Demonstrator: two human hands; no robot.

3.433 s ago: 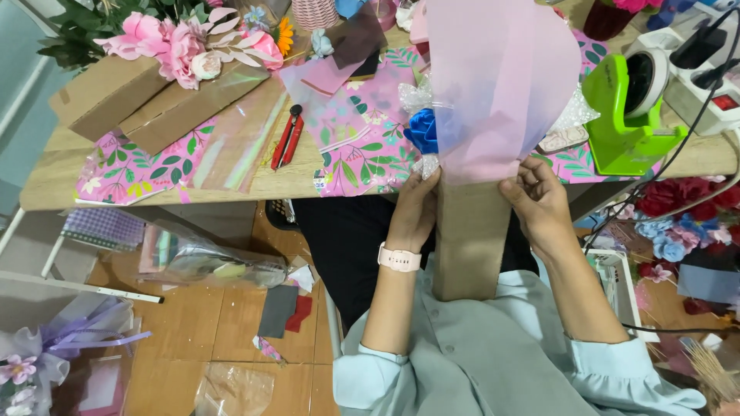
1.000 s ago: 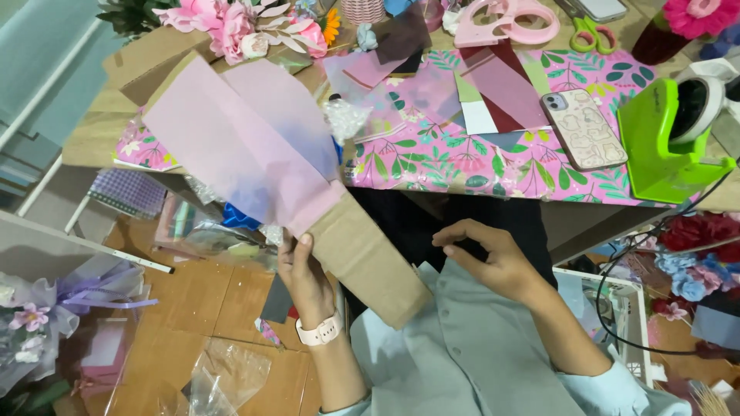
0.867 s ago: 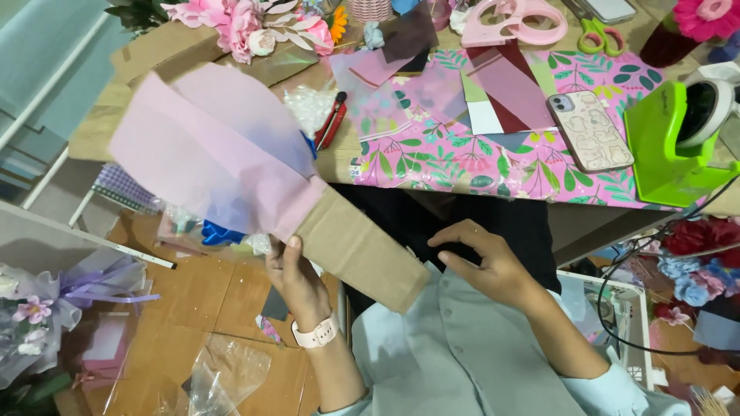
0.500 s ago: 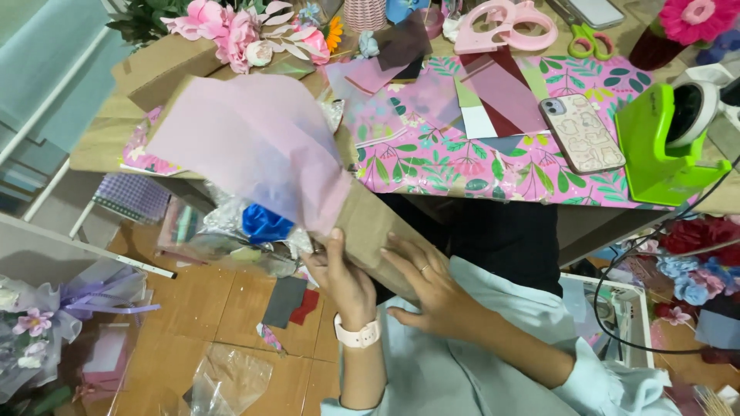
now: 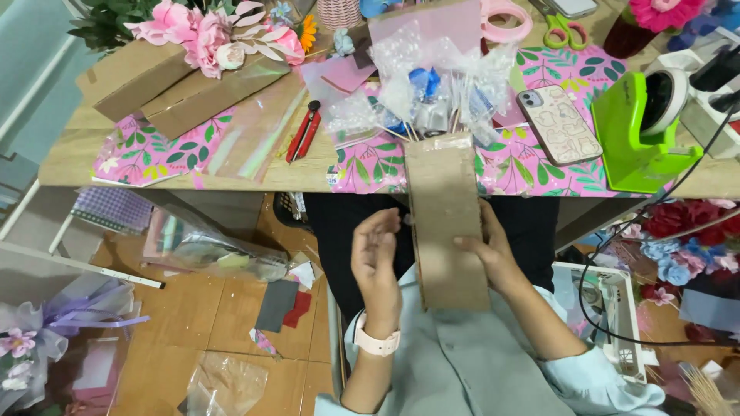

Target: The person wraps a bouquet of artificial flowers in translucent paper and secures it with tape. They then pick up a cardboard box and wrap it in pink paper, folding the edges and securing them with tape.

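Note:
My right hand [image 5: 492, 250] grips the brown kraft-paper handle of a bouquet [image 5: 445, 219], holding it upright in front of me. Its top, with clear cellophane, blue flowers and thin sticks [image 5: 433, 91], rests against the table edge [image 5: 231, 181]. My left hand [image 5: 375, 258] hovers just left of the kraft wrap with fingers apart, holding nothing. A pale watch sits on the left wrist.
On the table lie red pliers [image 5: 304, 132], a phone [image 5: 559, 123], a green tape dispenser [image 5: 644, 127], pink flowers on cardboard boxes [image 5: 208, 38], green scissors [image 5: 561, 27] and floral paper. Scraps, plastic bags and a purple bouquet [image 5: 46, 323] lie on the floor at left.
The bouquet swung from tilted left over the floor to upright against the table. My left hand let go of the wrap; my right hand now holds it.

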